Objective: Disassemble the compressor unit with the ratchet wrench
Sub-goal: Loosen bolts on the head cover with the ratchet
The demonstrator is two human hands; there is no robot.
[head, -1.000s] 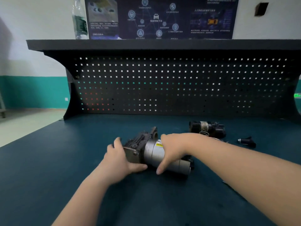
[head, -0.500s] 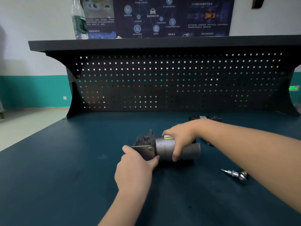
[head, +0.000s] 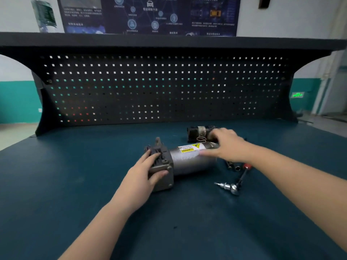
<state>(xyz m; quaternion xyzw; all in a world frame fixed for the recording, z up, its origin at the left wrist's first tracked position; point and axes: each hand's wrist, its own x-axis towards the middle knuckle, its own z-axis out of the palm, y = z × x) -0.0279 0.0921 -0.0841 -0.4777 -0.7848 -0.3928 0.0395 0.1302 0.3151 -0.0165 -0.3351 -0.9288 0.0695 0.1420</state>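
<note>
The compressor unit (head: 189, 160) lies on its side on the dark blue bench: a grey metal cylinder with a yellow warning label and a dark cast head at its left end. My left hand (head: 144, 175) grips that cast head, thumb on its front face and fingers over the top. My right hand (head: 225, 143) is blurred, hovering over the cylinder's right end with the thumb stretched along the top and fingers loosely spread; it holds nothing. The ratchet wrench (head: 234, 182), chrome head and red-tipped handle, lies on the bench right of the compressor.
A black cylindrical part (head: 197, 131) with a small wire spring (head: 201, 139) lies behind the compressor. Loose sockets (head: 232, 166) lie near the wrench handle. A black pegboard (head: 159, 87) with a shelf on top closes off the back of the bench (head: 75, 184).
My right hand has let go of the cylinder and lifted toward its right end. The compressor has been turned so the cylinder points right. My left hand has shifted its grip on the head.
</note>
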